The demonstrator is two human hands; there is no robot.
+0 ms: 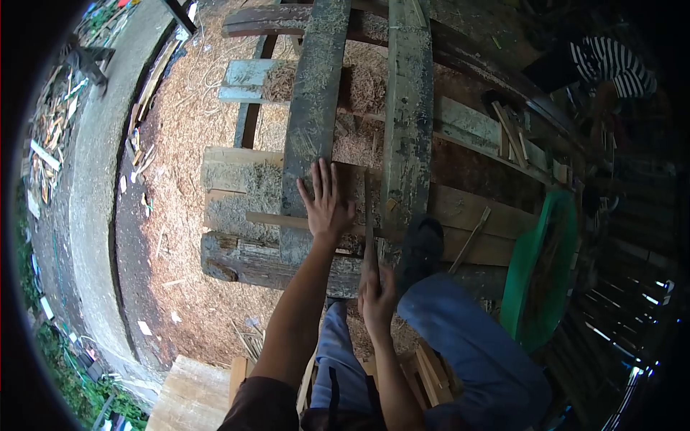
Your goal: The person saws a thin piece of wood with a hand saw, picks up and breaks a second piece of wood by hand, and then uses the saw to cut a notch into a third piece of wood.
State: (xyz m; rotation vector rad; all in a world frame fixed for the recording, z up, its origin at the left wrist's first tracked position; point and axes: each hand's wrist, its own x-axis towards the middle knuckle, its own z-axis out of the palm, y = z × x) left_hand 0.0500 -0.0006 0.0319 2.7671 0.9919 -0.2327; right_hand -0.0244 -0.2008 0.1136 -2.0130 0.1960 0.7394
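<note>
My left hand [328,205] lies with fingers spread on a dark, weathered plank [310,115], its wrist over a thin wooden strip [277,219] that runs crosswise. The fingers point away from me. To its right, my right hand [378,298] is wrapped round the handle end of a long narrow tool [369,241], which looks like a handsaw seen edge-on. The blade points forward and crosses the strip in the gap between the dark plank and a second long plank [408,122]. Whether the blade touches the strip cannot be made out.
My shoe [422,248] rests on the boards at the right. Beyond it stands a green curved object [539,273]. Sawdust [187,172] covers the ground at the left. A person in a striped top [614,68] is at the upper right. Wood pieces [431,370] lie near my legs.
</note>
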